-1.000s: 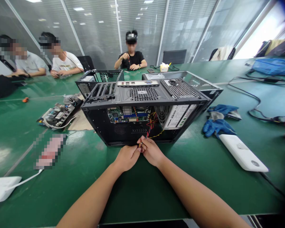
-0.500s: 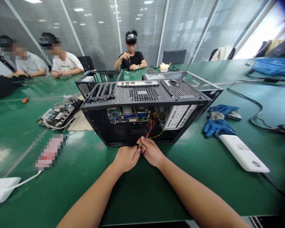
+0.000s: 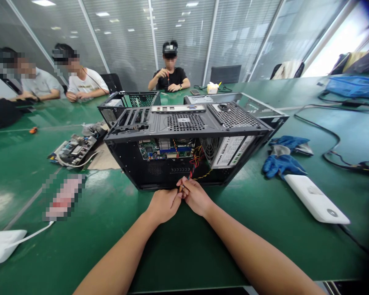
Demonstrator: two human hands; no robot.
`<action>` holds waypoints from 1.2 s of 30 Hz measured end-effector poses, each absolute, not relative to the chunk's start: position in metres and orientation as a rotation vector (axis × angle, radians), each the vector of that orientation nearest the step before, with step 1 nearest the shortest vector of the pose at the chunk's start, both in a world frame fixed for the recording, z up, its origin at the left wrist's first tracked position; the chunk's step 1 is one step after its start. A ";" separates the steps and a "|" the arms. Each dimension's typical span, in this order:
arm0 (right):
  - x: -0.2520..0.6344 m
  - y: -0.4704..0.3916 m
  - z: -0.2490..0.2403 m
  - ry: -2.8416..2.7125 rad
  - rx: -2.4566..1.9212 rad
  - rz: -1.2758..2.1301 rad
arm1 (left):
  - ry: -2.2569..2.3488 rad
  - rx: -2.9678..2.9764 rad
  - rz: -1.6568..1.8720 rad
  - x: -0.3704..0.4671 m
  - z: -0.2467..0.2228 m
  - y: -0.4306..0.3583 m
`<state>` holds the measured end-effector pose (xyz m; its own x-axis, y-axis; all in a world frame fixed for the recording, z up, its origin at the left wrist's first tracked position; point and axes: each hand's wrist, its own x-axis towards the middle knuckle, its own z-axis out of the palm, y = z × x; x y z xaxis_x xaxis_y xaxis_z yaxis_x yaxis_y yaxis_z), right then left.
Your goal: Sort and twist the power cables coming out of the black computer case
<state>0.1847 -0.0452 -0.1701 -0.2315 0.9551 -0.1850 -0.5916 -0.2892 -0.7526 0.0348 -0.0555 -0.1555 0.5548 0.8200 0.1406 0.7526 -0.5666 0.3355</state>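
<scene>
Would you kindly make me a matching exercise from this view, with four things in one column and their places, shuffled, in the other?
Things
1. Coloured wires
2. Blue gloves
3. Power supply
4. Loose circuit board

Places
A. Inside the open case, towards its right end
B. On the green table, left of the case
C. Between the fingertips of the left hand and right hand
D. On the table, right of the case

Pairs: 1-C, 2-D, 3-A, 4-B

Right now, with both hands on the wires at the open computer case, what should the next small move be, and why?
Perhaps ease the left hand slightly aside for a clearer view: it and the right hand meet around the wires, hiding part of them.
</scene>
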 end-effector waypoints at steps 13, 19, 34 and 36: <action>0.184 -0.045 -0.169 -0.663 -0.784 1.759 | 1.352 2.528 0.410 0.036 -0.154 -0.056; 0.185 -0.045 -0.170 -0.661 -0.788 1.760 | 1.324 2.488 0.421 0.036 -0.153 -0.056; 0.184 -0.046 -0.169 -0.646 -0.804 1.754 | 1.316 2.500 0.437 0.036 -0.154 -0.056; 0.184 -0.046 -0.169 -0.641 -0.804 1.753 | 1.334 2.533 0.420 0.035 -0.156 -0.055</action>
<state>0.1837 -0.0457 -0.1689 -0.2192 0.9525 -0.2113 -0.5919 -0.3019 -0.7473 0.0354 -0.0547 -0.1561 0.5398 0.8306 0.1368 0.7592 -0.5505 0.3472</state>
